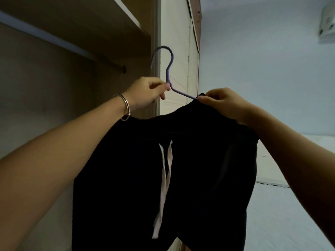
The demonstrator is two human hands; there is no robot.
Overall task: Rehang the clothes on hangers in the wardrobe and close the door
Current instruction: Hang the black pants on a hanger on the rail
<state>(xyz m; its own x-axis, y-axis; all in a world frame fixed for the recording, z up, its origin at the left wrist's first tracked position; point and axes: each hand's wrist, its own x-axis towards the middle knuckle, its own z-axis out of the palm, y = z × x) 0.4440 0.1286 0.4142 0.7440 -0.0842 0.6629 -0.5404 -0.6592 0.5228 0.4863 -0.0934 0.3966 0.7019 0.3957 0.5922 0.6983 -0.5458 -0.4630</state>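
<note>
Wardrobe [54, 78]: open, rail [59, 44] bare.
Left hand [146, 92]: pinches purple hanger [169, 69] neck.
Right hand [224, 104]: grips black shorts [199, 169] waistband (hanger's arms mostly hidden).

setting: home bedroom. evidence: open built-in wardrobe [54, 73] with wooden shelf [126, 13] and hanging rail [76, 49]; white panelled wardrobe door [178, 51]; pale blue wall [253, 69]; white bed surface [290, 214] at lower right; wall-mounted unit [327, 24], blurred, upper right corner.

A wardrobe rail [54, 40] is seen running under a wooden shelf [101, 13] at the upper left; nothing is hung on its visible length.
</note>
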